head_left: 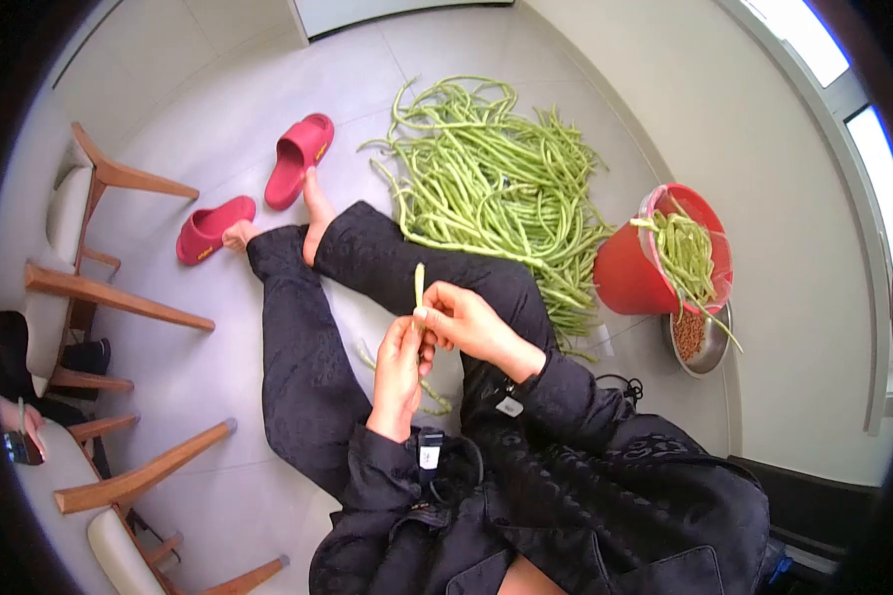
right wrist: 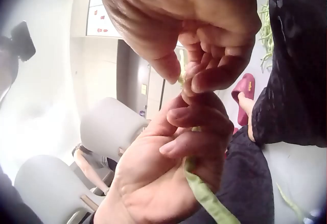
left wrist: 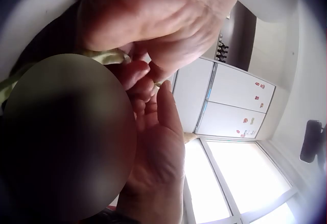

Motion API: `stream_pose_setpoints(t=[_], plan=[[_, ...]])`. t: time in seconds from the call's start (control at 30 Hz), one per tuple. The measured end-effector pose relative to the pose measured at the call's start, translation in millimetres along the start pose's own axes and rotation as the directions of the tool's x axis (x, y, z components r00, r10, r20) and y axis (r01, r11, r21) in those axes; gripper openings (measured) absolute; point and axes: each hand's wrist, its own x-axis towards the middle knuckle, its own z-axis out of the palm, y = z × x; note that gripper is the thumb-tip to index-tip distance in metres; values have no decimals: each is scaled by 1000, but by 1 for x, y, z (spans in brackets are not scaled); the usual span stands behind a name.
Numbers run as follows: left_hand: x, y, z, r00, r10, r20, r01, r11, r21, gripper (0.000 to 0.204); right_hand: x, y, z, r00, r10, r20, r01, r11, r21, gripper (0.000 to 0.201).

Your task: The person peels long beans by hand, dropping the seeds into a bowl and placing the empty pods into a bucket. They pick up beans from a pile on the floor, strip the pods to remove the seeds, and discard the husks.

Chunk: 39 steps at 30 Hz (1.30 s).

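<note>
A long green bean [head_left: 420, 283] is held in both hands, one end pointing up above the fingertips. My left hand [head_left: 397, 377] curls its fingers around the bean lower down. With thumb and forefinger my right hand [head_left: 474, 325] pinches it just above, the two hands nearly touching. In the right wrist view, the bean's tail [right wrist: 207, 196] hangs out of the left palm. A dark blurred shape hides much of the left wrist view. Beyond the right leg, a big heap of long green beans [head_left: 496, 169] lies on the floor.
A red bucket [head_left: 625, 268] with bean pieces [head_left: 685, 258] stands at the right, beside a steel bowl [head_left: 714, 352] of brown kernels. Red slippers [head_left: 300, 159] lie near the feet. Wooden-legged chairs [head_left: 119, 297] line the left, where another person's hand [head_left: 32, 426] shows.
</note>
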Motion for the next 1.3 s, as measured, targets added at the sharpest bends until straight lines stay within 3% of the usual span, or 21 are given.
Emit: stream_pose_setpoints(t=[0.1,0.17,0.3,0.53,0.67,0.73,0.83,0.97,1.03,1.13,1.3], plan=[[1,0,4,999,-35,-25,35,999,-23,17,0,1,-2,999,-5,34,8,996,-88,16],[-4,5,4,995,-98,37,102,985,-141,16,-2,-3,3,996,94,-4,-94,996,-3,17],[-2,-1,1,986,-131,99,151,958,-245,22,1,8,-1,991,126,34,-130,975,179,13],[0,5,1,981,-147,124,171,961,-216,31,3,7,-7,991,127,48,-136,921,366,12],[-4,11,6,980,-152,129,178,957,-230,27,6,8,-14,998,70,-3,-68,975,211,16],[-4,5,9,998,-25,56,29,997,-65,22,5,0,-14,998,67,7,-67,985,156,17],[1,-4,2,995,69,73,-65,996,-62,18,5,-4,-12,998,60,24,-62,992,107,17],[2,-5,-2,992,49,118,-27,983,-183,19,4,-3,-8,999,50,-14,-46,981,187,16],[3,-3,-2,985,-32,168,79,957,-279,19,2,-5,-7,999,47,-16,-43,981,191,15],[4,1,-5,976,-82,200,111,984,-140,18,-1,-2,-8,1000,-11,10,9,990,144,14],[8,-8,-5,982,-33,185,60,988,-144,16,-2,-9,-7,995,-86,44,87,996,-23,13]])
